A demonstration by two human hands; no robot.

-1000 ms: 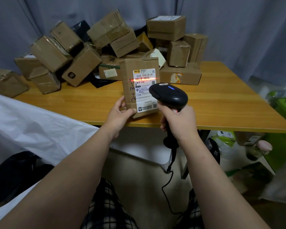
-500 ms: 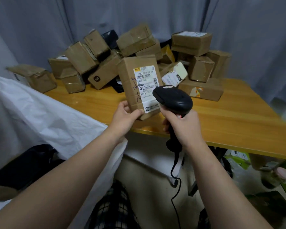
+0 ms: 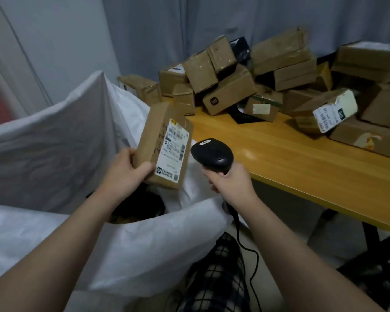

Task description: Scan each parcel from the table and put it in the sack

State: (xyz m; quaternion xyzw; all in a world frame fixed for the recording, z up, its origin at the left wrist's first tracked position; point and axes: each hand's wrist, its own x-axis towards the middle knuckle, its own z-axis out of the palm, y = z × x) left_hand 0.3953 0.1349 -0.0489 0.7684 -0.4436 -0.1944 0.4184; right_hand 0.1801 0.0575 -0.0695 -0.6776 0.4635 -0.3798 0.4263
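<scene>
We cannot read the blurred print on the label [image 3: 173, 152] of the parcel [image 3: 152, 134]. The right hand [image 3: 231, 183] hides the handle of the scanner [image 3: 212, 154]. Inside the sack [image 3: 144, 248] we make out only dark shapes. The pile of boxes [image 3: 230, 91] and the table [image 3: 291, 158] run off the right edge.

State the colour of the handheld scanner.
Black; the scanner shows best in the head view.
</scene>
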